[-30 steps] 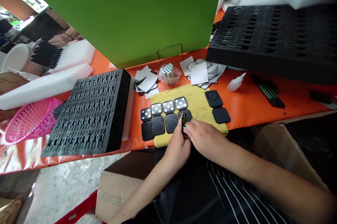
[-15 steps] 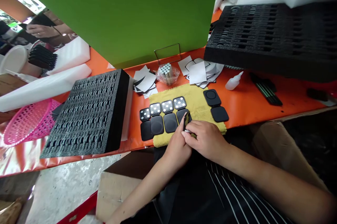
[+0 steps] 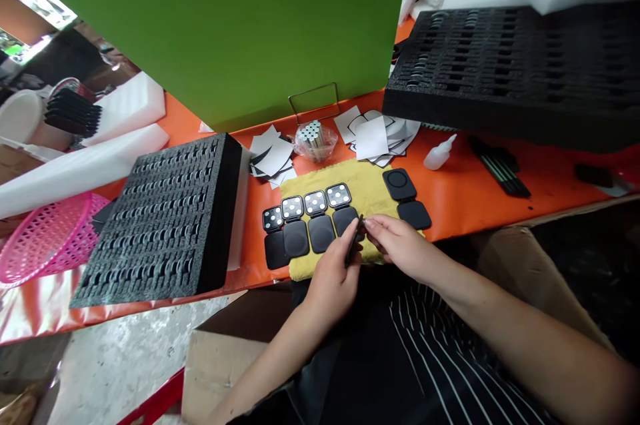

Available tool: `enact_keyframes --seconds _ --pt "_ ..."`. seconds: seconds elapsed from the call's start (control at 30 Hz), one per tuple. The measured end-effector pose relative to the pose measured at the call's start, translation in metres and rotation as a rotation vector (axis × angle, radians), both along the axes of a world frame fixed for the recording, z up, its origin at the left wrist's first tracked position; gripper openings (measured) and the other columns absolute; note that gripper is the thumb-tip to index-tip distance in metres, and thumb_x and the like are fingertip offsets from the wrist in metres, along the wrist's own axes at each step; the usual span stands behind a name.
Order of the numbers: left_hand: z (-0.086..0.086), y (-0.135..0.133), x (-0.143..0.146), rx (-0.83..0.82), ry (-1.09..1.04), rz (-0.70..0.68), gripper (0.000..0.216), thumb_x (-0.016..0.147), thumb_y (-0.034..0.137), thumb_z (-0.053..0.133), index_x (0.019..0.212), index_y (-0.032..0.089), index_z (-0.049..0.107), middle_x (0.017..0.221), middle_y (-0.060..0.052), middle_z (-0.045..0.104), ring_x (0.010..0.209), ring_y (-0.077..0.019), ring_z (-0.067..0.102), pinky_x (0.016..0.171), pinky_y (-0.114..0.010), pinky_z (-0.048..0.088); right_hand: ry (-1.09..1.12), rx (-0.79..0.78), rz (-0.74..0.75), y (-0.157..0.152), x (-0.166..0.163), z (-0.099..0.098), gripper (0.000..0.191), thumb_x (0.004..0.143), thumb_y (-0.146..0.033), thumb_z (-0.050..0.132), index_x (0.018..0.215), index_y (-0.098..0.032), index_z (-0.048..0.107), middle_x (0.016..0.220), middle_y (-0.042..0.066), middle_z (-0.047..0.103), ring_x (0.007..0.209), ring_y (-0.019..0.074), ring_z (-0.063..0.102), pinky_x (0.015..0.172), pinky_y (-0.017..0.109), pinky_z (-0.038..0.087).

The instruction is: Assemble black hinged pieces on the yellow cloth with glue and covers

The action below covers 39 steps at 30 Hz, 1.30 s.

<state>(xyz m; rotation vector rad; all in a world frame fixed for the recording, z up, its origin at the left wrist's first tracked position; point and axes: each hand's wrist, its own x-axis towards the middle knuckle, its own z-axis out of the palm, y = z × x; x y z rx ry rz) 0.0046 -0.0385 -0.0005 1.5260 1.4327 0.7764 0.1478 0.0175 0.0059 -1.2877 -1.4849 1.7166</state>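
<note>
Your left hand (image 3: 333,272) is closed around a thin black flat piece (image 3: 355,238), seen nearly edge-on over the near part of the rough-edged yellow cloth (image 3: 367,178) on the orange-covered counter (image 3: 445,212). Your right hand (image 3: 400,242) has thumb and fingers drawn close together at the piece's upper edge — whether they pinch anything, I cannot tell. Four black square hinged pieces (image 3: 321,234), their far halves dotted white, lie in a row along the cloth's left side, the outermost largely off it; another black hinged piece (image 3: 399,184) lies at its right edge. I'd grip the edges firmly without bending them, steady both wrists, and work the right fingertips lightly — a slip could scatter the row.
</note>
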Motion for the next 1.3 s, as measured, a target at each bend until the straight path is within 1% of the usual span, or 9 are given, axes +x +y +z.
enact_keyframes --seconds 0.23,0.5,0.63,0.73,0.8,0.87,0.97,1.07,1.3 --pt "0.000 -0.001 -0.006 0.030 0.242 -0.190 0.058 0.081 0.009 0.035 0.135 0.026 0.022 0.110 -0.008 0.051 0.100 -0.0207 0.049 0.087 -0.036 0.040 0.072 -0.270 0.026 0.000 0.010 -0.002 0.033 0.080 -0.048 0.040 0.069 -0.018 0.044 0.060 -0.004 0.038 0.049 0.0064 0.033 0.042 0.017 0.026" --pt "0.001 -0.002 0.003 0.074 0.354 -0.213 0.065 0.078 0.007 0.037 0.136 0.027 0.019 0.103 -0.009 0.051 0.095 -0.0221 0.049 0.083 -0.038 0.041 0.294 -0.430 -0.216 0.000 0.003 -0.012 0.037 0.071 -0.049 0.053 0.059 -0.017 0.036 0.052 -0.007 0.030 0.041 0.0034 0.021 0.037 0.017 0.010" --pt "0.000 0.000 0.006 0.002 0.151 -0.140 0.057 0.080 0.012 0.040 0.134 0.026 0.026 0.104 -0.008 0.053 0.097 -0.0217 0.049 0.087 -0.039 0.040 0.410 -0.515 -0.236 0.003 0.005 -0.014 0.033 0.071 -0.046 0.055 0.061 -0.017 0.040 0.051 -0.007 0.029 0.040 0.0032 0.017 0.035 0.018 0.008" --pt "-0.007 -0.001 0.008 -0.251 -0.261 -0.046 0.047 0.082 0.020 0.043 0.128 0.020 0.032 0.097 -0.007 0.056 0.087 -0.0192 0.054 0.078 -0.035 0.046 0.519 -0.585 -0.178 0.008 0.010 -0.009 0.029 0.076 -0.045 0.046 0.068 -0.017 0.045 0.051 -0.008 0.028 0.039 0.0039 0.016 0.035 0.018 0.011" --pt "-0.011 -0.001 0.010 -0.411 -0.499 0.026 0.048 0.081 0.023 0.045 0.126 0.018 0.029 0.094 -0.008 0.057 0.083 -0.0193 0.057 0.070 -0.033 0.048 0.498 -0.499 -0.154 0.009 0.012 -0.005 0.029 0.080 -0.045 0.040 0.074 -0.017 0.048 0.055 -0.007 0.031 0.040 0.0042 0.019 0.036 0.018 0.014" --pt "-0.013 -0.001 0.012 -0.442 -0.558 0.072 0.053 0.081 0.023 0.046 0.129 0.019 0.024 0.098 -0.008 0.058 0.086 -0.0206 0.057 0.070 -0.035 0.049 0.336 -0.307 -0.099 0.007 0.011 0.000 0.028 0.082 -0.042 0.038 0.078 -0.017 0.050 0.058 -0.005 0.036 0.042 0.0049 0.027 0.038 0.018 0.020" --pt "-0.010 -0.001 0.015 -0.269 -0.333 0.072 0.060 0.080 0.019 0.047 0.134 0.023 0.021 0.115 -0.009 0.052 0.108 -0.0221 0.049 0.089 -0.039 0.042 -0.088 0.122 0.005 0.000 0.006 0.006 0.025 0.086 -0.036 0.035 0.077 -0.018 0.051 0.067 0.000 0.050 0.058 0.0106 0.046 0.052 0.023 0.035" --pt "-0.002 0.000 0.017 -0.125 -0.077 0.039 0.061 0.081 0.016 0.045 0.136 0.023 0.019 0.130 -0.008 0.042 0.123 -0.0225 0.034 0.101 -0.040 0.029 -0.470 0.476 0.029 -0.005 0.001 0.009 0.025 0.089 -0.028 0.030 0.081 -0.017 0.051 0.082 0.006 0.057 0.079 0.0169 0.052 0.068 0.029 0.037" --pt "0.001 0.002 0.014 -0.048 0.152 -0.028 0.062 0.083 0.014 0.039 0.138 0.023 0.010 0.135 -0.009 0.036 0.120 -0.0212 0.039 0.099 -0.039 0.034 -0.638 0.595 0.144 -0.011 -0.002 0.016 0.027 0.090 -0.027 0.026 0.085 -0.016 0.051 0.082 0.006 0.057 0.077 0.0170 0.053 0.069 0.028 0.038"
